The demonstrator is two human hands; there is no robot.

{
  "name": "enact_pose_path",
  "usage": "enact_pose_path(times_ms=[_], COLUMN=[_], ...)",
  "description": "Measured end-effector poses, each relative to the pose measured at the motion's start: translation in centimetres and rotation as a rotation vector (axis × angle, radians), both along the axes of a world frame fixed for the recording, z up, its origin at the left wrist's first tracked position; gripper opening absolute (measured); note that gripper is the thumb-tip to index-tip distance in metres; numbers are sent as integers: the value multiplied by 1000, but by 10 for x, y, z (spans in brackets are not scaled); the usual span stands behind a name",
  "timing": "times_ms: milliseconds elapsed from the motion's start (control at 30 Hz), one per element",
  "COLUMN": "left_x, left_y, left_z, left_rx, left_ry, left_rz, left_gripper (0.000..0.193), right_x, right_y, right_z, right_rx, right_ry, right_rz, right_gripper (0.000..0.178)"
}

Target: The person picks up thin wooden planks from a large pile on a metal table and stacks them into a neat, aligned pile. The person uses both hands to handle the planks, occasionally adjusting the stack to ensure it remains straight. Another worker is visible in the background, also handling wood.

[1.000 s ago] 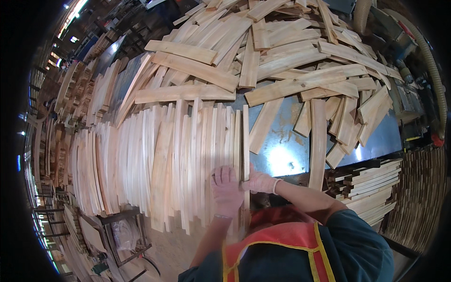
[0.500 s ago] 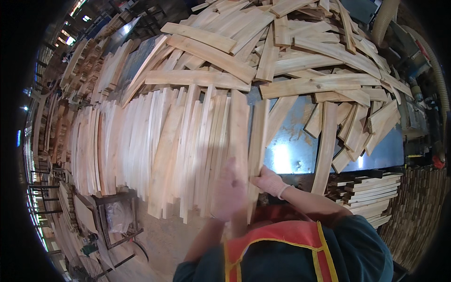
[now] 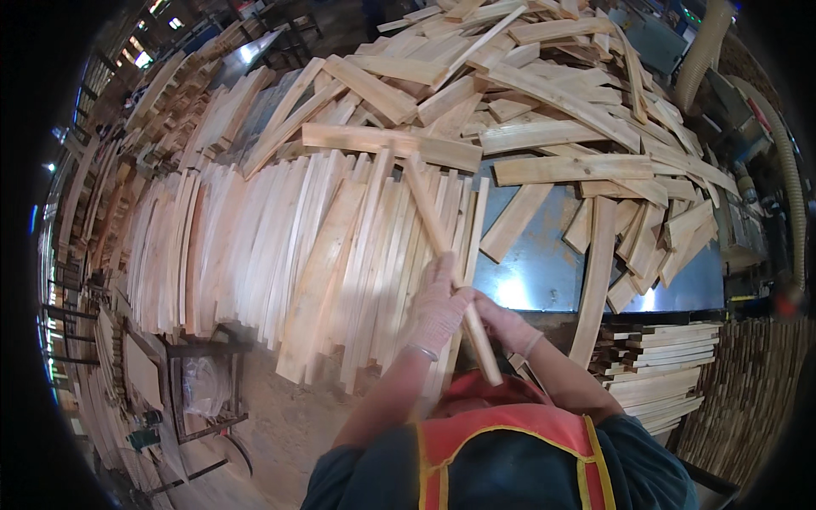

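My left hand [image 3: 440, 308], in a pale work glove, closes on a narrow wooden board [image 3: 427, 202] from its left side. My right hand [image 3: 503, 325], gloved too, grips the same board from the right, close to the left one; its fingertips are partly hidden behind the wood. The board is turned on edge and slants from upper left to lower right, its near end by my apron. Under and left of it stands a long row of boards on edge [image 3: 246, 246], packed side by side. One board [image 3: 319, 276] in that row leans at an angle.
A loose heap of boards [image 3: 552, 102] covers the far side of the shiny metal table [image 3: 531, 276]. One board [image 3: 595, 272] juts over its near edge. Stacked boards [image 3: 659, 357] stand low at the right. A dark metal stand [image 3: 200, 348] is at the lower left.
Earlier two boards stood near my hands; now both hands are together on one slanting board. My left hand has moved right and away from me. The view has shifted slightly.
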State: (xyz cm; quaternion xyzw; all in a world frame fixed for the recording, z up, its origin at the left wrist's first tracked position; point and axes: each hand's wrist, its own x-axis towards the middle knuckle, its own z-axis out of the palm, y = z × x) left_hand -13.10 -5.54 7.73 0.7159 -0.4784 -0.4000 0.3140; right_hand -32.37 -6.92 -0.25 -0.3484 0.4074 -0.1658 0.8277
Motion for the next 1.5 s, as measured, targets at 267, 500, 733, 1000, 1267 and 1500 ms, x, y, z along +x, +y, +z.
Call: enact_pose_path(times_ms=[267, 500, 733, 1000, 1267, 1500], left_x=[28, 88, 145, -8, -22, -18], left_y=[13, 33, 22, 22, 27, 29], left_z=[33, 66, 63, -17, -23, -27], left_rx=[-379, -140, 322, -152, -223, -272], left_ry=[-770, -1132, -974, -912, -949, -936], left_rz=[-367, -658, 90, -264, -330, -350], left_gripper=[58, 40, 62, 92, 75, 71], right_x=[-3, -13, -65, -68, -142, -130], right_y=[-1, -67, -241, -225, -210, -100], right_z=[87, 140, 93, 39, 73, 47], right_rx=[-427, -1415, -1468, -1544, -1087, -539], right_ry=[522, 479, 1287, 1382, 1623, 580], right_rz=[302, 592, 199, 499, 293, 198], right_gripper=[77, 66, 72, 85, 91, 83])
